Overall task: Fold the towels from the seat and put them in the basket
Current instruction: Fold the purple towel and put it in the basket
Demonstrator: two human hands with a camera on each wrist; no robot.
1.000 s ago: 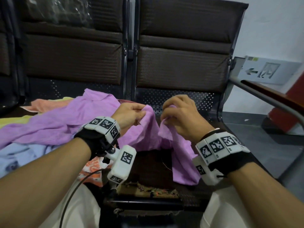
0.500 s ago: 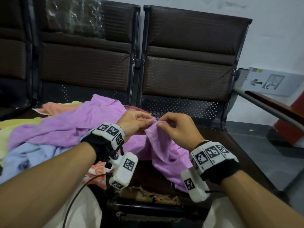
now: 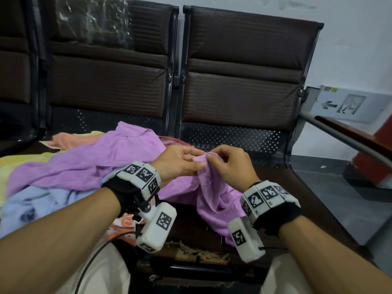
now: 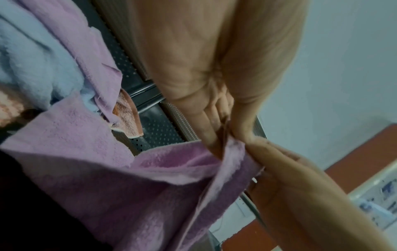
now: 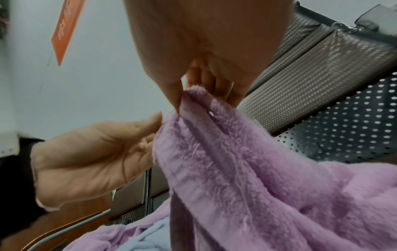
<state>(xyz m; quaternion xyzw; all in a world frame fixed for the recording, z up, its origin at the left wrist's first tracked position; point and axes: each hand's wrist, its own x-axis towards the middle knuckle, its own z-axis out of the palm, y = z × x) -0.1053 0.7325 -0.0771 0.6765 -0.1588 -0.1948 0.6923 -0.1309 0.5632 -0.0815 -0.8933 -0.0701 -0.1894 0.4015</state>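
Observation:
A purple towel (image 3: 91, 162) lies crumpled across the dark seat (image 3: 286, 187), one end lifted in front of me. My left hand (image 3: 196, 164) pinches that raised edge between thumb and fingers. My right hand (image 3: 209, 159) pinches the same edge right beside it, so the fingertips nearly touch. In the left wrist view the left hand (image 4: 226, 135) grips the purple towel (image 4: 128, 186) and the right hand (image 4: 300, 186) reaches in from the lower right. The right wrist view has the right hand (image 5: 184, 95) holding a fold of the purple towel (image 5: 247, 169). I see no basket.
Beneath the purple towel lie a light blue towel (image 3: 31, 206), a yellow one (image 3: 21, 160), a peach one (image 3: 70, 139) and an orange patterned one (image 3: 123, 225). Dark seat backs (image 3: 244, 81) stand behind. An armrest rail (image 3: 343, 136) runs along the right.
My two hands have drawn together along the purple towel's edge, from a hand's width apart to nearly touching, and the towel end hangs bunched below them.

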